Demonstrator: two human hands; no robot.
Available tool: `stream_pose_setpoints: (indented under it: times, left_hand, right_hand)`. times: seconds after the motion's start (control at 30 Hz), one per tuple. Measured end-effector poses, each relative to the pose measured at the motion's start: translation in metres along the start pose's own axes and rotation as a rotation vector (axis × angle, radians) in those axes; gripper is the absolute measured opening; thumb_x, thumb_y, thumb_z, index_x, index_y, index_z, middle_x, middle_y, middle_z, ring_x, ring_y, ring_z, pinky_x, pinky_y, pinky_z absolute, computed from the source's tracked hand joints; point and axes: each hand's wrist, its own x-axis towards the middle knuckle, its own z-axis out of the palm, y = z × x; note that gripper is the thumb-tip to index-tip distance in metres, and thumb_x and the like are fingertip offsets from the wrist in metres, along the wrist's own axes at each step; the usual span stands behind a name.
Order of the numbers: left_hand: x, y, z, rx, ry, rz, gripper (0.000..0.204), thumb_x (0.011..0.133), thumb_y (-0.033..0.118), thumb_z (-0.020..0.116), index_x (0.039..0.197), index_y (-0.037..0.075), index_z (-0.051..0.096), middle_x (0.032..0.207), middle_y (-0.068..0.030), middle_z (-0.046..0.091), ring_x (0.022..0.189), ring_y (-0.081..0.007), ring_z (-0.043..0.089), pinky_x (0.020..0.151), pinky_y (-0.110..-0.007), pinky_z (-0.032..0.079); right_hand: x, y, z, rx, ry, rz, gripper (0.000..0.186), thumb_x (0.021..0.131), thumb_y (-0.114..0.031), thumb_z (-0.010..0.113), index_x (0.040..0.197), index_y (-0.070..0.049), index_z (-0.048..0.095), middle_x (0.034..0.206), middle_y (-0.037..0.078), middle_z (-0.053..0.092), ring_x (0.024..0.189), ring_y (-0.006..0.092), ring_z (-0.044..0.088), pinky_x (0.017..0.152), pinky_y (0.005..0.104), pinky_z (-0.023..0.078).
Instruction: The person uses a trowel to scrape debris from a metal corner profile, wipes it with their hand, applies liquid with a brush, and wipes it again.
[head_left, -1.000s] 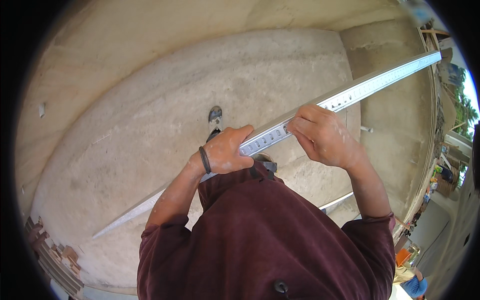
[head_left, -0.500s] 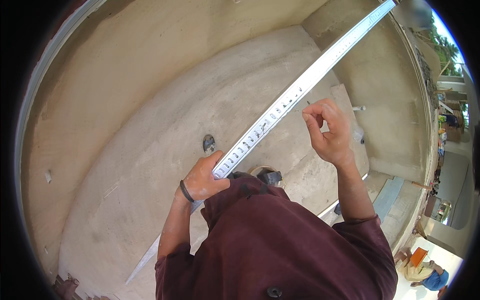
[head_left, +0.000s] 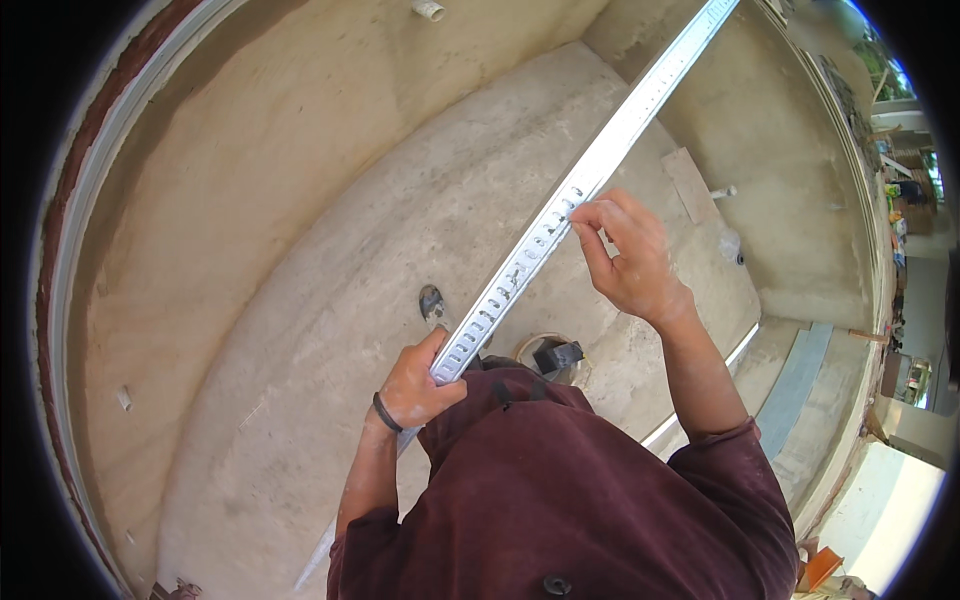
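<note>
A long, silvery metal channel [head_left: 632,125] with a row of punched slots slants across the view, from the lower left past my body to the upper right. My left hand [head_left: 412,388], with a dark band at its wrist, is closed round the channel near my waist. Farther up, my right hand [head_left: 635,262] holds thumb and forefinger pinched together right at the channel's right edge, beside the slots. Whatever lies between those fingertips, if anything, is too small to make out.
Bare plastered walls enclose a concrete floor [head_left: 340,300]. Near my feet stands a bucket [head_left: 523,346] with a dark block-like object [head_left: 556,356] at it. Pipe stubs [head_left: 725,191] stick out of the walls. A grey plank [head_left: 795,390] lies to the right, near an orange object [head_left: 822,567].
My right hand has moved left, from apart from the channel up to its edge, fingers still pinched. The left hand keeps its hold. The view has shifted slightly.
</note>
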Motion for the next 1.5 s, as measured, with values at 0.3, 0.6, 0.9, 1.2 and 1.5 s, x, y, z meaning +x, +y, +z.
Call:
stream_pose_setpoints:
  times: [0.3,0.6,0.9,1.2,1.5]
  left_hand:
    - [0.000,-0.011,0.001,0.008,0.007,0.053,0.033,0.074,0.015,0.072,0.097,0.000,0.053,0.075,-0.0175,0.063,0.065,-0.0245,0.060,0.064,-0.037,0.049]
    - [0.000,-0.015,0.001,0.019,0.018,0.047,0.033,0.073,0.015,0.072,0.094,0.000,0.051,0.073,-0.0185,0.061,0.063,-0.0258,0.058,0.061,-0.037,0.048]
    - [-0.001,-0.015,0.000,0.026,0.029,0.048,0.033,0.073,0.016,0.072,0.094,0.001,0.051,0.072,-0.0200,0.059,0.063,-0.0307,0.059,0.062,-0.039,0.047]
    - [0.000,-0.023,0.004,0.017,0.035,0.068,0.035,0.073,0.015,0.072,0.096,0.000,0.051,0.074,-0.0206,0.060,0.066,-0.0322,0.060,0.064,-0.039,0.048]
    - [0.001,-0.017,0.000,0.019,0.014,0.047,0.036,0.073,0.014,0.072,0.101,0.000,0.054,0.075,-0.0185,0.061,0.066,-0.0272,0.059,0.064,-0.037,0.048]
  right_hand:
    - [0.004,0.000,-0.004,-0.004,-0.070,0.025,0.016,0.084,0.007,0.068,0.096,-0.002,0.065,0.088,0.016,0.063,0.077,0.0348,0.062,0.067,0.0410,0.049]
    - [0.002,-0.006,-0.007,-0.029,-0.116,0.018,0.015,0.084,0.007,0.068,0.096,-0.002,0.065,0.087,0.014,0.064,0.078,0.0331,0.063,0.068,0.0393,0.051]
    - [0.004,-0.009,0.001,0.008,-0.151,-0.005,0.013,0.085,0.006,0.068,0.095,-0.001,0.066,0.089,0.015,0.064,0.079,0.0339,0.063,0.068,0.0395,0.051]
    - [0.005,-0.004,0.001,0.016,-0.197,-0.025,0.013,0.085,0.006,0.068,0.096,-0.001,0.066,0.086,0.015,0.061,0.079,0.0343,0.061,0.069,0.0411,0.050]
    - [0.017,0.000,-0.004,0.020,-0.232,-0.089,0.013,0.085,0.006,0.068,0.095,0.000,0.064,0.086,0.015,0.058,0.078,0.0350,0.060,0.068,0.0420,0.049]
